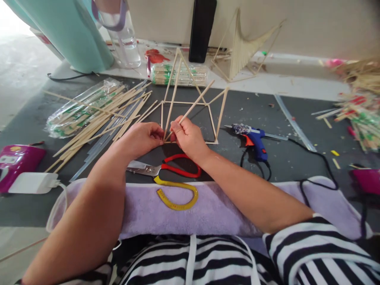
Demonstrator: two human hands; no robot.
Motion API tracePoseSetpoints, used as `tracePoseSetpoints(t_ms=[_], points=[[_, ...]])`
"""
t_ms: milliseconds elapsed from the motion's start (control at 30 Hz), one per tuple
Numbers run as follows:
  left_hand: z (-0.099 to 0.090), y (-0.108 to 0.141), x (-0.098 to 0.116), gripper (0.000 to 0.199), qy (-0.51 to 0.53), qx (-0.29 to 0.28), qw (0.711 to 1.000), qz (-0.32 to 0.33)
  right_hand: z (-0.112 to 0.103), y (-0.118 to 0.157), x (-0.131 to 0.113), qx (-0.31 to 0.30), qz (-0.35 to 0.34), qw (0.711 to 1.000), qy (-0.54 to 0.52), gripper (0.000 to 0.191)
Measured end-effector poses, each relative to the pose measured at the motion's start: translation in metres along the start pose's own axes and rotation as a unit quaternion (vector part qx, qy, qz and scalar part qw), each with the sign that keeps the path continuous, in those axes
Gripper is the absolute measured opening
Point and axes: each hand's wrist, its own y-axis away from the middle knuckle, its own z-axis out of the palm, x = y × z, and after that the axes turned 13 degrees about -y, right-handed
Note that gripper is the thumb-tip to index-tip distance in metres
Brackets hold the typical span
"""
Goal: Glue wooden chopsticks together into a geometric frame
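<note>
a stick [196, 102] is pinched in the right hand [187, 134], its long axis slanted forward and rightward from the fingers, over the frame [185, 103]. the frame's near left corner is flanked by both hands, the left hand [145, 136] just beside it; whether anything is gripped by its curled fingers cannot be told.

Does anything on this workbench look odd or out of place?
The scissors look odd: one handle is red, the other yellow. Behind the wrapped sticks, a ragged red patch also stands out; I can't tell whether it's spilled paint.
</note>
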Motion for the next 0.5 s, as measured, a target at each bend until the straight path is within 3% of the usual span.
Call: tracePoseSetpoints(t_ms=[500], points=[[-0.0014,0.0043,0.0105,0.017,-0.037,0.031,0.999,-0.015,-0.0007,0.0017,0.0021,-0.001,-0.018,1.000,-0.001,0.033]])
